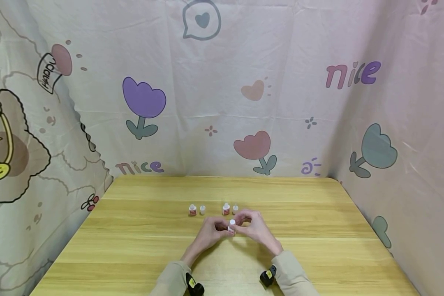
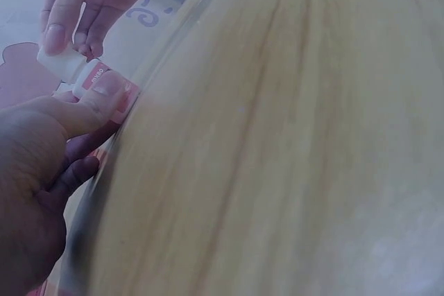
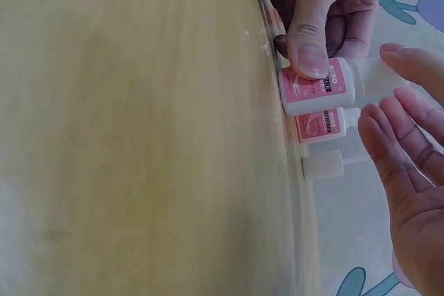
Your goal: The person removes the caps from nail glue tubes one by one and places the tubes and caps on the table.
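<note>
A small glue bottle (image 3: 316, 88) with a pink label stands upright at the table's middle, its base at the tabletop. My left hand (image 1: 211, 234) grips its body, the thumb lying across the label. A white cap (image 2: 64, 64) tops the bottle. From the right, my right hand (image 1: 254, 227) pinches this cap between thumb and fingers; the other fingers are loosely bent. Close behind it stands a second pink-labelled bottle (image 3: 322, 125) with its white nozzle bare, and beside that a loose white cap (image 3: 323, 165) with a thin stem pointing up.
Further left in the head view, another pink-labelled bottle (image 1: 193, 211) and its separate white cap (image 1: 202, 210) stand side by side. The wooden table (image 1: 133, 242) ends at the back against a printed cloth (image 1: 207, 144), which also hangs on both sides.
</note>
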Demonstrator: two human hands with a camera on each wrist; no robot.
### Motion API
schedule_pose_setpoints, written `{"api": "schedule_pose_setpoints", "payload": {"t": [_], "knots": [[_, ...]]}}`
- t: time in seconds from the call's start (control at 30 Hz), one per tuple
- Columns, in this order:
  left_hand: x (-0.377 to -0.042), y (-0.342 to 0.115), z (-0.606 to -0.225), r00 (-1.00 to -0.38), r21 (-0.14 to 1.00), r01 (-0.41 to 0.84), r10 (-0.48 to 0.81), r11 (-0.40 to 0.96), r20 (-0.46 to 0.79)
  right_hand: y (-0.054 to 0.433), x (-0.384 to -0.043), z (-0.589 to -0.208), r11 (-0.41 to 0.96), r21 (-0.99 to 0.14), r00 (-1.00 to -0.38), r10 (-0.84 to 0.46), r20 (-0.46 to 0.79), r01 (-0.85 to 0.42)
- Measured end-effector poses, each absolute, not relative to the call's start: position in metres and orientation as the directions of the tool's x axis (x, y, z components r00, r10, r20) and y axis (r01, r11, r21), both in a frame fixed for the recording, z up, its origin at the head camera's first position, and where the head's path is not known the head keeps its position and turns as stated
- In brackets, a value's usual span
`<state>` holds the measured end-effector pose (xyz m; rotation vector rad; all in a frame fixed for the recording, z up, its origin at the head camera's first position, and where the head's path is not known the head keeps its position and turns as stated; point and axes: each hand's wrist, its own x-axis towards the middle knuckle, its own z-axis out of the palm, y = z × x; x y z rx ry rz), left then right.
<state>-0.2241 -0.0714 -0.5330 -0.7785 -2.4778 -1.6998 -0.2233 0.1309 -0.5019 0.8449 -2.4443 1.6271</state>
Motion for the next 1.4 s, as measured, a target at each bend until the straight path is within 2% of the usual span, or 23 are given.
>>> {"api": "schedule_pose_setpoints", "payload": {"t": [0.6, 1.0, 1.4], "knots": [[-0.2265, -0.0714, -0.5368, -0.882, 0.865, 0.406, 0.373, 0.295, 0.287, 0.1313, -0.2230, -0.5001, 0.266, -0.839, -0.837, -0.432, 0.336, -0.474], [-0.2254, -0.0710, -0.5355, -0.884, 0.877, 0.398, 0.368, 0.269, 0.288, 0.1317, -0.2217, -0.4978, 0.291, -0.860, -0.865, -0.415, 0.282, -0.420], [-0.2258, -0.0701, -0.5356, -0.886, 0.877, 0.394, 0.366, 0.276, 0.284, 0.1319, -0.2212, -0.4969, 0.286, -0.849, -0.855, -0.419, 0.307, -0.445]]}}
